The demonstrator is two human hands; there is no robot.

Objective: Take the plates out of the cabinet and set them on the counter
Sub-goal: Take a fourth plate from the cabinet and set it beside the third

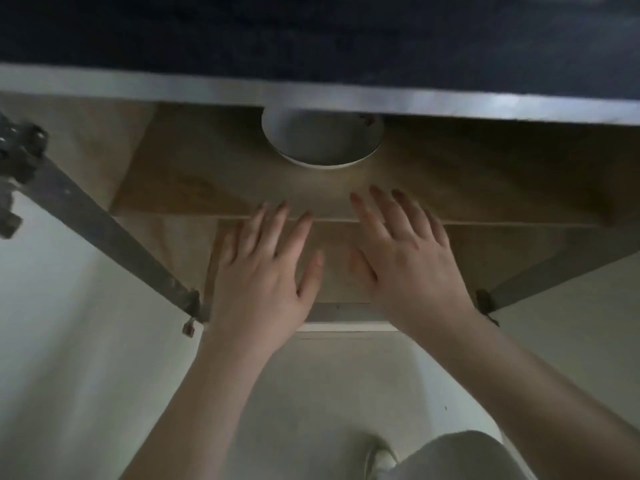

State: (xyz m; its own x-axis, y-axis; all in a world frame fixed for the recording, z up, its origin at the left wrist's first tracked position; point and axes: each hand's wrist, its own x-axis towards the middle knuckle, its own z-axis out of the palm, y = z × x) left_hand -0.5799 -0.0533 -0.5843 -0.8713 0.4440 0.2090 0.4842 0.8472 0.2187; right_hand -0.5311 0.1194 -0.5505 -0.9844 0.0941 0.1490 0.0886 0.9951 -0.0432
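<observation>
Both hands, left [256, 275] and right [408, 258], reach empty toward the plate [322, 140] (each grip spread wide, fingers straight)

Bare forearms; grey trousers [460, 459] (loose); white shoe [381, 457].

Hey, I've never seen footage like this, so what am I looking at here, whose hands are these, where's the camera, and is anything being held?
There is no machine here. A person wears a camera on the head, looking forward and down, so you see their own two arms from above. The left hand and the right hand reach forward with fingers spread into an open cabinet below a dark counter. Neither hand holds anything. On the wooden shelf, partly hidden under the counter's edge, sits a white plate, or possibly a stack; the blur makes that hard to tell. The hands have not reached it. At the bottom you see the person's leg and a shoe on the floor.
</observation>
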